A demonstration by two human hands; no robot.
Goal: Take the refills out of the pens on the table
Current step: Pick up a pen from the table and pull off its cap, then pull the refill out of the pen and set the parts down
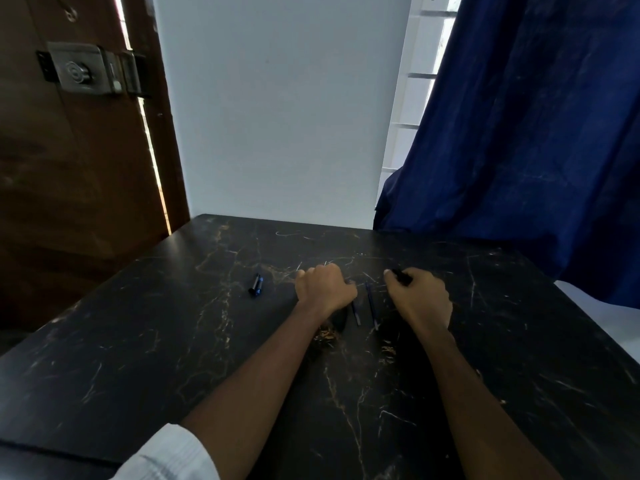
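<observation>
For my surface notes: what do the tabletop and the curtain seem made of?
Tabletop: black marble or marble-look laminate, smooth with dull sheen; gold veins and scratches show. Curtain: blue woven cloth, matte, hanging in folds.

One thin dark-blue refill [356,313] and a second refill [371,306] lay nearly parallel, just apart, on the tabletop [173,341]. Right hand [420,303] gripped a black barrel [401,276]. Two short pen pieces [255,285], black and blue, lay touching, well left.
</observation>
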